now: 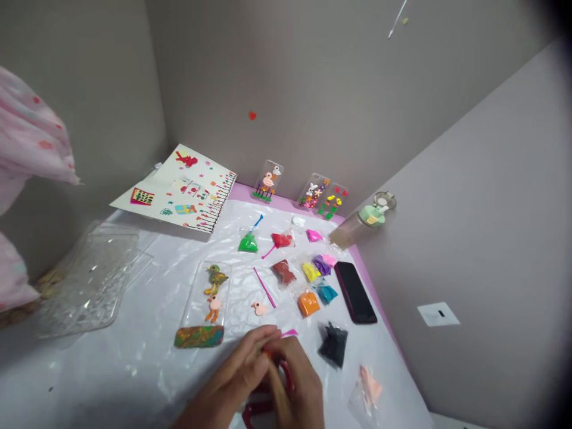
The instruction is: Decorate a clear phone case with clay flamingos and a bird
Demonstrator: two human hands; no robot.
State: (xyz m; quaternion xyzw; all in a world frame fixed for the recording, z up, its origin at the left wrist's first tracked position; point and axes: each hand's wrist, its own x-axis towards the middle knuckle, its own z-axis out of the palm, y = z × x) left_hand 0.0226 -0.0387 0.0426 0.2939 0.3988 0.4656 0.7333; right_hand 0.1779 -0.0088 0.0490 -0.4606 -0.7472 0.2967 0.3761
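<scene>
Head camera view, looking down at a person's two bare hands together at the near edge of a white-covered surface (143, 381). The left hand (243, 369) lies against the right hand (300, 372), with a small orange piece (267, 354) showing between them; the fingers overlap, so how firmly either grips it cannot be told. Pressing too hard could flatten the piece if it is soft clay, and a loose hold could drop it out of sight below. Dark red loops, perhaps scissor handles (286, 375), show under the hands; knuckles could knock them.

Just beyond the fingers, a pink tool tip (289, 333) pokes out and a loose peach bird piece (258, 308) lies flat; a forward slide of the left hand could smear or shift it. Farther left is a clear case (196, 304) bearing two bird figures, with a mottled band (199, 336) across its near end, which a forearm swung left could dent.

To the right lie a black clay packet (333, 344) and a dark phone (356, 292). Beyond them, a bottle (357, 226) stands near the wall; a bump there could tip it onto the packets.
</scene>
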